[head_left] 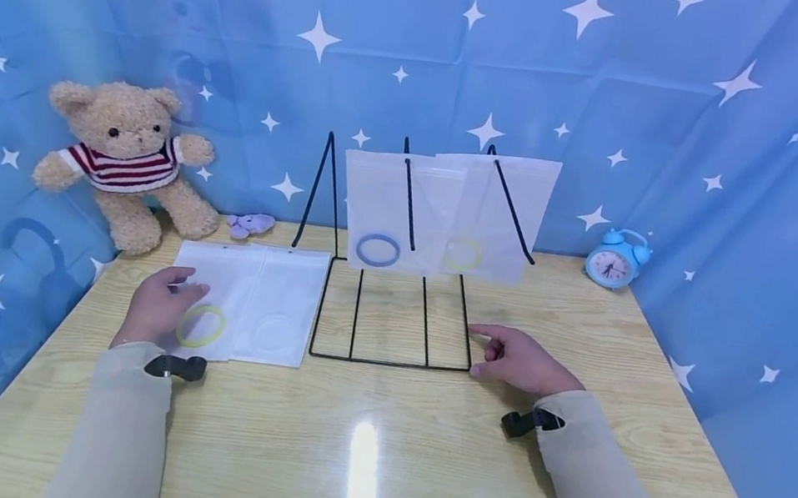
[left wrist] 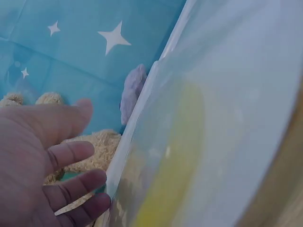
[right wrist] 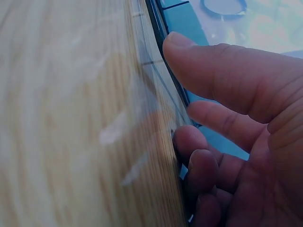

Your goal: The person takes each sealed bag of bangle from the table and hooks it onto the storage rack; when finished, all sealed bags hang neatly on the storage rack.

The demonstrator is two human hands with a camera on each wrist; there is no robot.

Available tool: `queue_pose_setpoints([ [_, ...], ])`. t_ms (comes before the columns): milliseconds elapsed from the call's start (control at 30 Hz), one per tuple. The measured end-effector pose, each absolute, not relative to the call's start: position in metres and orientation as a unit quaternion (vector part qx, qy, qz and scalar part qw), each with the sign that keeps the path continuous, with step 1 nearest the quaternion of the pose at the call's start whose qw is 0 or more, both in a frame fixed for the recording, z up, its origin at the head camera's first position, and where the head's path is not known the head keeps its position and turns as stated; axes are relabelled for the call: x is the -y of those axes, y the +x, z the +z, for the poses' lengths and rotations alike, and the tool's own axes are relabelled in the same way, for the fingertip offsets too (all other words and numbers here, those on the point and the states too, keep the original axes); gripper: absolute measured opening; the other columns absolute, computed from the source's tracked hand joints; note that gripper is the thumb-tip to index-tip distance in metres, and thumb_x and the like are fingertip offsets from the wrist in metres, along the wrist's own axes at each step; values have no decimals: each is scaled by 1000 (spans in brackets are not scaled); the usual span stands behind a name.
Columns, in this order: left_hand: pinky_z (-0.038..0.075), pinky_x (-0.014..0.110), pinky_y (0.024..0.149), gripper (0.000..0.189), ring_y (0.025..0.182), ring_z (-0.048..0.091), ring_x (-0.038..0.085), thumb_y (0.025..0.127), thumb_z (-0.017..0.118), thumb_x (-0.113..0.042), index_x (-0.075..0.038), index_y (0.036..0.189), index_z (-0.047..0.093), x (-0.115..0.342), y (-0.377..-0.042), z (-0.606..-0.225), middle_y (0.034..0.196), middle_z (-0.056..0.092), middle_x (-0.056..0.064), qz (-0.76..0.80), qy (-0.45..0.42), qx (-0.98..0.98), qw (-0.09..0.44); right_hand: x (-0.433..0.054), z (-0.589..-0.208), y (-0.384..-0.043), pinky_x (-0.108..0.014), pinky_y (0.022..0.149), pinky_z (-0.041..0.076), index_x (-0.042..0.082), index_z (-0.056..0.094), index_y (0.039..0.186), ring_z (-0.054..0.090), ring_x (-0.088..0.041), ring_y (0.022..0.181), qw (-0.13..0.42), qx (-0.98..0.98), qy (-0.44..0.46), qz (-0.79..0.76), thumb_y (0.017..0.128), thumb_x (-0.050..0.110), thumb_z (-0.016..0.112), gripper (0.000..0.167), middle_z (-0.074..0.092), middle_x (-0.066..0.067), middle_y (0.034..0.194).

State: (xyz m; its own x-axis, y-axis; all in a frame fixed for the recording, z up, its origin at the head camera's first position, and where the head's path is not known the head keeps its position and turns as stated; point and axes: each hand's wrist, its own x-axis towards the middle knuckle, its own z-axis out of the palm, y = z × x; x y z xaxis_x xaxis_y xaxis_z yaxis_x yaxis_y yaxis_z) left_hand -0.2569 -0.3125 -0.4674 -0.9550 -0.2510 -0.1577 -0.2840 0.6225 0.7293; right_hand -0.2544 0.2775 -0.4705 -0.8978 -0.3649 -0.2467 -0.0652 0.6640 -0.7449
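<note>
wire rack (head_left: 387, 363) mid-table, 2 bags on its arms: l bag (head_left: 376, 195) w/ blue ring (head_left: 376, 264), r bag (head_left: 521, 206) w/ yellow ring (head_left: 478, 255). 2 more flat to its l. l hand (head_left: 160, 306) by outer flat bag (head_left: 232, 277), fingers apart, contact can't tell. r hand (head_left: 516, 359) at rack's r front corner, thumb + index apart, others curled.

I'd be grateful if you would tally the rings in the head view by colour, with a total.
Blue: 1, the blue ring at the black rack
Yellow: 2, the brighter yellow ring by the left hand and the pale yellow ring at the rack
Whitish, faint: 1, the whitish ring
Total: 4
</note>
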Motion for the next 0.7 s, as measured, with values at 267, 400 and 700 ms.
queue_pose_setpoints([
  [267,32,68,120,73,152,31,52,107,58,-39,-2,164,33,325,-253,-467,168,29,30,384,-169,-907,34,-278,-472,-254,-35,71,44,16,52,157,51,-24,83,189,-895,-117,-387,89,25,86,76,57,-7,93],
  [400,30,70,120,79,154,26,54,104,63,-39,-2,165,29,330,-252,-466,170,25,29,362,-169,-915,55,-277,-471,-254,-36,73,45,17,53,157,52,-24,83,188,-897,-118,-382,90,24,85,75,57,-7,92],
  [700,32,80,111,111,144,25,64,92,74,-57,-4,168,14,338,-245,-456,164,17,41,303,-158,-932,126,-277,-471,-255,-36,74,45,16,53,156,52,-24,84,188,-899,-117,-379,90,24,85,74,58,-7,92],
])
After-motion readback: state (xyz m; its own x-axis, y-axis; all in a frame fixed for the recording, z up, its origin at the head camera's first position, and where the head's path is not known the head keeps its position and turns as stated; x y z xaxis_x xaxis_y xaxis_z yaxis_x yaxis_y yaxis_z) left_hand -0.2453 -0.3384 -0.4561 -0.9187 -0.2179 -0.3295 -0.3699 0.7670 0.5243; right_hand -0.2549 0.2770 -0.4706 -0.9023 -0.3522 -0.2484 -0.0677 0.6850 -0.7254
